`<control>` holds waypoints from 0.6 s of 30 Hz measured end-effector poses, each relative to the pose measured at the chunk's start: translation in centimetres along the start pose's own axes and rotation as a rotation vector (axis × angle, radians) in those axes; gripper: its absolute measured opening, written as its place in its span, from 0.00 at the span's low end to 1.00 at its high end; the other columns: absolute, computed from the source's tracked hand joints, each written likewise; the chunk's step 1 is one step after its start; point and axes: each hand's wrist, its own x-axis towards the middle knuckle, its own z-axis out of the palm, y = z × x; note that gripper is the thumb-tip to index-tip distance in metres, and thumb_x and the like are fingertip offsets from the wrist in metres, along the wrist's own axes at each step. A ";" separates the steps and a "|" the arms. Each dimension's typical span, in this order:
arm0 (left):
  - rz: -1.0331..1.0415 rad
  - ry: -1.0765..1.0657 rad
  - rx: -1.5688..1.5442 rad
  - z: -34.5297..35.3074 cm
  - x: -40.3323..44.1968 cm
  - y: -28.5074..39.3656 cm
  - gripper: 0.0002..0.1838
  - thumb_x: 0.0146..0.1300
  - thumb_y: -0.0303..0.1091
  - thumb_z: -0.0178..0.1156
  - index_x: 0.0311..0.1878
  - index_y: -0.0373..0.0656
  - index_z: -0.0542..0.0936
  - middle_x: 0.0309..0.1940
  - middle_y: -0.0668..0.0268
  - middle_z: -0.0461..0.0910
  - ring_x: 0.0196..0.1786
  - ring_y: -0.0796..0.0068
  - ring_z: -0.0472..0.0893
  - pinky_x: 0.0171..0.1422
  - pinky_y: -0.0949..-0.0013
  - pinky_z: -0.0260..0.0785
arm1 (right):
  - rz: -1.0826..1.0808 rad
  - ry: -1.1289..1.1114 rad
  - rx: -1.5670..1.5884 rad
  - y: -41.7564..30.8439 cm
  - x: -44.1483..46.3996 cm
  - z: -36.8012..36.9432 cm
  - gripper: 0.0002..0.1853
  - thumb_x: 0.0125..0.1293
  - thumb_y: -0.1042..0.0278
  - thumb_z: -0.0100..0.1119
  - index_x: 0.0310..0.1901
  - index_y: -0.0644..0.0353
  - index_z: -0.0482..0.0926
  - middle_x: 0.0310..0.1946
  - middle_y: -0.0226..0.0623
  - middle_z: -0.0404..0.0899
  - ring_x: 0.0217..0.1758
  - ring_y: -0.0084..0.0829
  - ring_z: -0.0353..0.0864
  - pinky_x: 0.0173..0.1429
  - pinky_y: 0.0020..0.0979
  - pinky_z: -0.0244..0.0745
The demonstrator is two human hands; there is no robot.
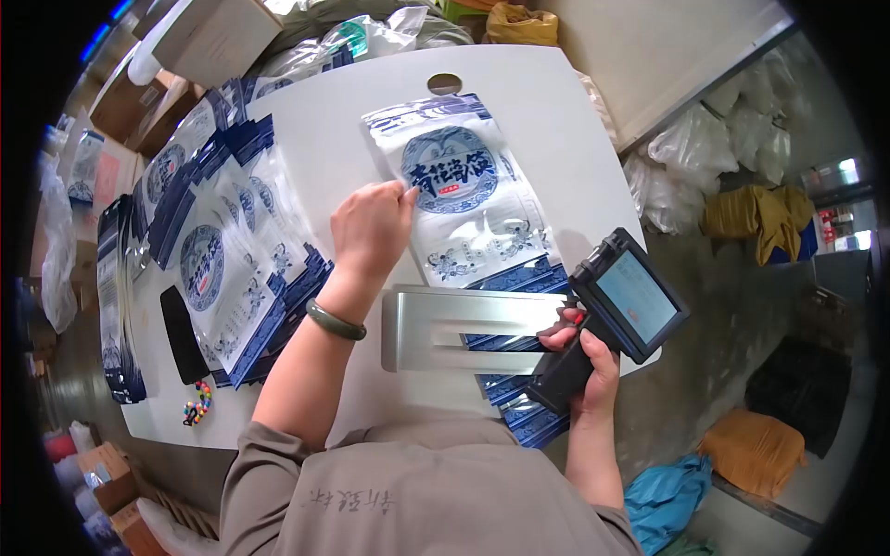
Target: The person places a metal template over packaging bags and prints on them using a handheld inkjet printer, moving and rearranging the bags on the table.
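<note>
A stack of clear and blue-white printed bags (464, 199) lies on the white table (324, 120). My left hand (373, 222) rests at the stack's left edge with its fingers curled closed; whatever they might hold is hidden. On my left wrist is a dark green bangle (336, 320). My right hand (593, 363) is wrapped round the grip of a black handheld printer (603, 324) with a lit screen. Beside the printer, a silver metal plate (436, 329) lies over the lower part of the stack.
More printed bags (222, 259) are heaped on the table's left side, with a black phone-like object (184, 335) and a beaded strap (197, 405) near them. Cardboard boxes (218, 42) stand at the back left. White plastic bags (691, 157) lie beyond the table's right edge.
</note>
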 end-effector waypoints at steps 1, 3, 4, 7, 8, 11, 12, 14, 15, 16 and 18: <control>0.045 0.044 0.029 -0.5 -0.1 0.1 0.15 0.71 0.41 0.60 0.33 0.39 0.81 0.27 0.54 0.82 0.31 0.49 0.82 0.39 0.55 0.73 | 0.005 -0.006 -0.010 0.0 0.1 -0.1 0.25 0.63 0.62 0.56 0.57 0.74 0.73 0.33 0.52 0.85 0.48 0.43 0.83 0.64 0.44 0.76; 0.135 0.252 -0.187 -1.2 -0.2 -1.7 0.10 0.73 0.34 0.59 0.36 0.39 0.79 0.24 0.53 0.77 0.26 0.56 0.79 0.31 0.59 0.68 | 0.019 -0.014 -0.019 0.1 0.2 0.0 0.26 0.64 0.62 0.55 0.57 0.75 0.72 0.33 0.52 0.85 0.48 0.43 0.83 0.64 0.43 0.75; -0.004 0.231 -0.268 -3.2 -0.7 -2.5 0.09 0.72 0.35 0.58 0.40 0.40 0.81 0.27 0.57 0.82 0.27 0.59 0.80 0.32 0.62 0.71 | 0.027 -0.012 -0.017 0.1 0.2 0.0 0.26 0.64 0.62 0.55 0.57 0.75 0.72 0.33 0.52 0.85 0.48 0.43 0.83 0.64 0.43 0.75; -0.263 0.356 -0.584 -9.4 -3.0 -9.3 0.11 0.71 0.29 0.64 0.53 0.35 0.79 0.28 0.74 0.80 0.28 0.89 0.73 0.30 0.80 0.63 | 0.014 -0.015 -0.028 0.0 0.2 -0.1 0.26 0.65 0.62 0.55 0.57 0.75 0.72 0.33 0.50 0.85 0.47 0.42 0.83 0.65 0.42 0.73; -0.274 0.405 -0.708 -10.9 -3.8 -11.5 0.12 0.74 0.30 0.61 0.56 0.36 0.78 0.29 0.73 0.81 0.28 0.92 0.73 0.30 0.83 0.61 | 0.006 -0.023 -0.033 0.0 0.2 0.0 0.26 0.65 0.62 0.55 0.57 0.75 0.72 0.33 0.49 0.85 0.46 0.41 0.82 0.65 0.41 0.73; -0.412 0.535 -0.728 -14.4 -7.1 -16.2 0.20 0.73 0.30 0.62 0.64 0.35 0.74 0.32 0.72 0.84 0.31 0.89 0.76 0.35 0.84 0.65 | 0.053 0.000 -0.007 0.4 0.2 -0.4 0.25 0.67 0.62 0.54 0.58 0.75 0.72 0.33 0.46 0.84 0.44 0.39 0.82 0.65 0.40 0.72; -0.465 0.463 -0.564 -15.1 -8.7 -19.4 0.21 0.73 0.29 0.62 0.66 0.34 0.73 0.30 0.73 0.83 0.30 0.88 0.76 0.34 0.83 0.65 | 0.080 0.028 0.005 0.7 0.3 -1.0 0.24 0.64 0.65 0.56 0.56 0.75 0.73 0.33 0.49 0.86 0.45 0.40 0.85 0.62 0.40 0.76; -0.520 0.411 -0.267 -16.7 -11.5 -23.6 0.25 0.71 0.30 0.63 0.69 0.34 0.71 0.27 0.72 0.82 0.28 0.85 0.75 0.34 0.78 0.67 | 0.071 0.018 0.006 0.9 0.2 -0.8 0.25 0.66 0.62 0.56 0.57 0.75 0.73 0.33 0.47 0.86 0.46 0.37 0.84 0.65 0.39 0.73; -0.517 0.414 -0.154 -16.4 -11.6 -23.0 0.28 0.70 0.31 0.64 0.70 0.34 0.70 0.25 0.71 0.81 0.27 0.83 0.75 0.34 0.75 0.68 | 0.062 -0.039 0.073 1.0 0.3 -0.8 0.25 0.66 0.62 0.56 0.58 0.75 0.72 0.32 0.46 0.86 0.45 0.36 0.82 0.65 0.39 0.72; -0.566 0.386 -0.014 -16.5 -11.5 -22.2 0.30 0.69 0.33 0.65 0.71 0.36 0.70 0.25 0.67 0.83 0.29 0.76 0.79 0.37 0.69 0.71 | 0.055 -0.032 0.083 1.1 0.3 -0.8 0.25 0.67 0.61 0.55 0.58 0.75 0.72 0.31 0.46 0.85 0.45 0.36 0.81 0.65 0.39 0.72; -0.633 0.363 0.182 -16.2 -11.4 -21.6 0.32 0.67 0.37 0.66 0.71 0.38 0.70 0.27 0.61 0.85 0.32 0.63 0.84 0.42 0.61 0.75 | 0.044 -0.009 0.033 1.0 0.4 -0.4 0.25 0.67 0.61 0.55 0.58 0.74 0.72 0.32 0.46 0.84 0.47 0.35 0.81 0.66 0.40 0.72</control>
